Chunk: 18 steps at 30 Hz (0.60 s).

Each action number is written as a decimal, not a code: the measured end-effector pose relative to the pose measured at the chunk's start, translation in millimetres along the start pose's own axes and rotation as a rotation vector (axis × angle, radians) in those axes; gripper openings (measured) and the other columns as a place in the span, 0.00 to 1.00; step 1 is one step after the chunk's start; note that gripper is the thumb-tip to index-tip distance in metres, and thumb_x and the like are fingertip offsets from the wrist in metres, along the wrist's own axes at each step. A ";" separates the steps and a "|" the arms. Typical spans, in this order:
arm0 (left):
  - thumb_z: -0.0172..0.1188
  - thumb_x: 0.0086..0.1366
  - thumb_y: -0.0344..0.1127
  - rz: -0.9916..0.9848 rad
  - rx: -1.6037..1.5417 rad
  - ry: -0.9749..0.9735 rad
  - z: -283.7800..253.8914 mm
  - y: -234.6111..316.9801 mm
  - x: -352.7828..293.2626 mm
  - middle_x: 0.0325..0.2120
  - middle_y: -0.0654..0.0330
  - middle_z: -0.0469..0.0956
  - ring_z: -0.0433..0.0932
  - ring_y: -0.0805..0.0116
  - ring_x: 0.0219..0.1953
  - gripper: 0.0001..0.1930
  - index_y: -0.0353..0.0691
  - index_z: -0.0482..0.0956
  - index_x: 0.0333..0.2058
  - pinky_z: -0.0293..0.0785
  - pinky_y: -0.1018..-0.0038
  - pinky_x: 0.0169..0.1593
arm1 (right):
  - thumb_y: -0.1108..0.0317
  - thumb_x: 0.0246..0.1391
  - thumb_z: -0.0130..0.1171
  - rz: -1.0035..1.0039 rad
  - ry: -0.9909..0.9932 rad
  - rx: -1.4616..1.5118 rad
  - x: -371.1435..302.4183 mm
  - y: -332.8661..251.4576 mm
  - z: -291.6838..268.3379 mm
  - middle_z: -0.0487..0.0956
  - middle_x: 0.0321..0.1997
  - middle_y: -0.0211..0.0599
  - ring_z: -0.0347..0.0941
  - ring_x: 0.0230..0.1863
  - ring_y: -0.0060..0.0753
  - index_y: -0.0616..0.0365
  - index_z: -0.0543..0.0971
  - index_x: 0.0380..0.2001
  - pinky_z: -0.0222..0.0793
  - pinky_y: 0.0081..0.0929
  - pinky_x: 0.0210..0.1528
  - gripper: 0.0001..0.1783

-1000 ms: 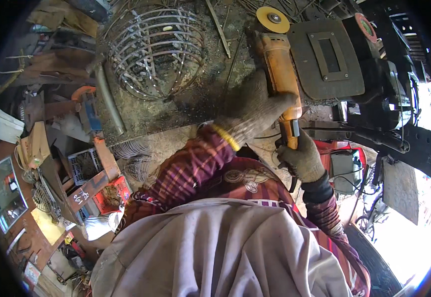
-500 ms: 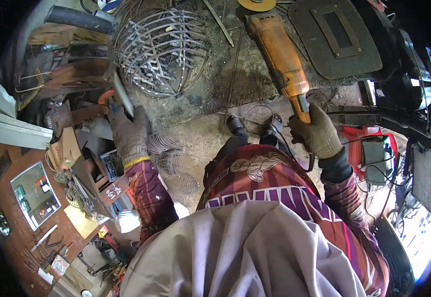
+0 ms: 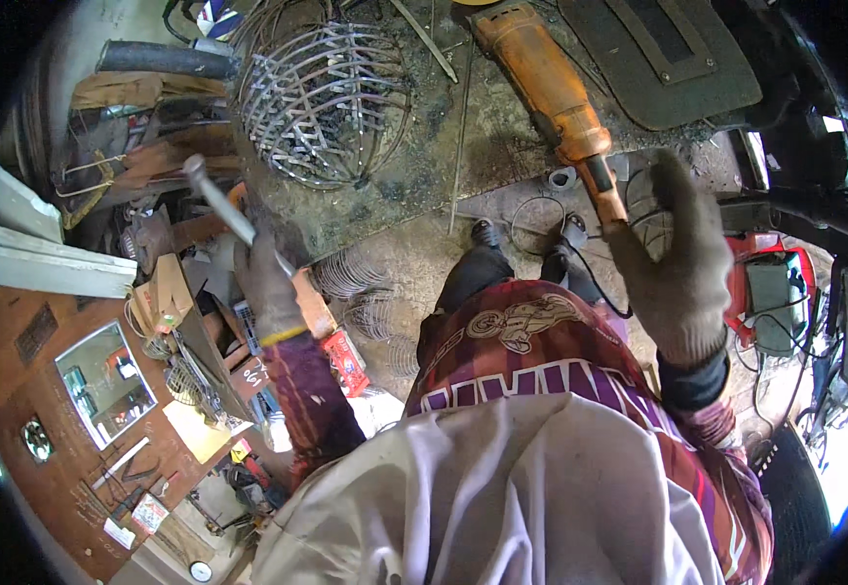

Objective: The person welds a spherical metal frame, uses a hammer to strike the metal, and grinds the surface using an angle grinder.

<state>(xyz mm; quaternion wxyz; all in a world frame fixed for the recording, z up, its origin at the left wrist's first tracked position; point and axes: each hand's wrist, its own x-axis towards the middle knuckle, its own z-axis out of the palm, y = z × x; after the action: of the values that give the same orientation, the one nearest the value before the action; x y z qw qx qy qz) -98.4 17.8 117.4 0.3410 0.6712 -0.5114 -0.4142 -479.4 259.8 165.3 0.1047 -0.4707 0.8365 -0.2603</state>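
Observation:
My left hand (image 3: 270, 278), in a grey knit glove, is closed round a silvery metal rod (image 3: 221, 202) with a rounded end, held past the table's left edge. My right hand (image 3: 677, 268), gloved too, is off the orange angle grinder (image 3: 541, 83), its thumb and fingers apart close to the grinder's handle end. The grinder lies on the worktable, its disc mostly cut off at the top of the view. Left of it on the table sits a rounded cage of bent metal rods (image 3: 322, 102). A dark welding shield (image 3: 682, 73) lies right of the grinder.
Loose thin rods (image 3: 426, 39) lie on the worktable (image 3: 395, 200). Below its front edge, curved wire pieces (image 3: 351, 273) are stacked on the floor. A red machine (image 3: 794, 283) with cables stands at right. Cluttered shelves and a mirror (image 3: 105, 385) are at left.
My right hand has let go of the grinder's handle and moved right, opening. The metal rod in my left hand has swung outward to the left. The view has shifted slightly.

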 end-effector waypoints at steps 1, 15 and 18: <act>0.65 0.65 0.41 0.056 -0.015 0.032 -0.1 -3.0 -13.8 0.32 0.65 0.75 0.73 0.75 0.30 0.20 0.35 0.75 0.50 0.71 0.75 0.31 | 0.61 0.51 0.73 -0.099 0.112 0.137 -3.9 -8.7 -0.7 0.80 0.52 0.56 0.81 0.52 0.56 0.65 0.71 0.61 0.78 0.41 0.53 0.37; 0.66 0.65 0.41 1.083 0.228 -1.004 49.8 54.5 -18.0 0.33 0.47 0.80 0.81 0.44 0.33 0.20 0.36 0.75 0.50 0.78 0.55 0.38 | 0.61 0.71 0.50 0.529 0.394 1.048 21.7 -165.3 145.6 0.80 0.34 0.31 0.75 0.32 0.21 0.60 0.77 0.46 0.72 0.19 0.33 0.14; 0.64 0.69 0.37 0.952 0.137 -0.898 1.9 25.9 32.9 0.32 0.54 0.82 0.83 0.57 0.34 0.15 0.35 0.75 0.47 0.77 0.60 0.38 | 0.60 0.71 0.50 0.738 0.383 1.136 8.1 -166.0 166.0 0.76 0.29 0.29 0.73 0.25 0.23 0.58 0.76 0.41 0.69 0.19 0.28 0.13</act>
<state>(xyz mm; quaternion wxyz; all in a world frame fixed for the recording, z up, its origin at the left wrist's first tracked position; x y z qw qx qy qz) -106.2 -20.5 132.6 0.1969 0.1537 -0.8704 -0.4242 -292.3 127.1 114.7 0.2667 0.0255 0.6797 -0.6828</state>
